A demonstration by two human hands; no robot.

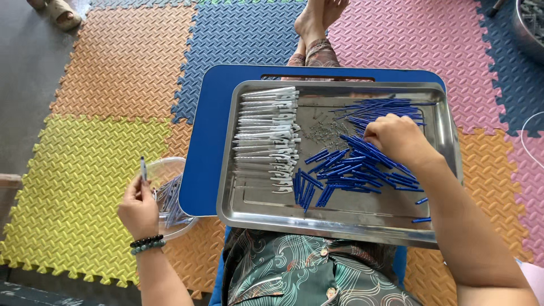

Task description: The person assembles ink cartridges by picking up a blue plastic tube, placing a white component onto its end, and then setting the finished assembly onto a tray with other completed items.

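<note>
- Far left, foam floor mats [102, 164] in yellow, orange, blue and pink cover the floor; a sandalled foot [59, 12] of someone else shows at the top left corner.
- The left hand [137, 208] is closed round one thin pen [143, 168], pinched upright between thumb and fingers, over a clear bowl [170, 170] on the mat. A bead bracelet [147, 243] sits on that wrist.
- The bowl holds a small heap of finished pens [170, 201], lying loose. It sits partly under the edge of the blue worktop [201, 158], so a knock from the lap could tip it.
- A steel tray [340, 218] rests on the worktop, which lies across the person's lap. Its near edge overhangs toward the body; I judge that a shifted knee could slide the whole tray.
- In the tray's left part, white barrels [266, 136] lie in a neat stacked row, clips pointing right.
- In the middle, tiny metal springs [320, 133] lie scattered; they look easy to flick out or lose among the other parts.
- To the right, blue tubes [340, 170] lie in a loose pile, some strays near the tray's near right corner [422, 209].
- The right hand [396, 139] rests on the pile, fingers curled down onto the tubes; whether it has hold of one I cannot tell.
- With both hands busy on opposite sides, a hasty grab here could drag tubes into the springs or scatter the barrel row.
- At the top right edge, a metal basin [530, 22] stands on the mat.
</note>
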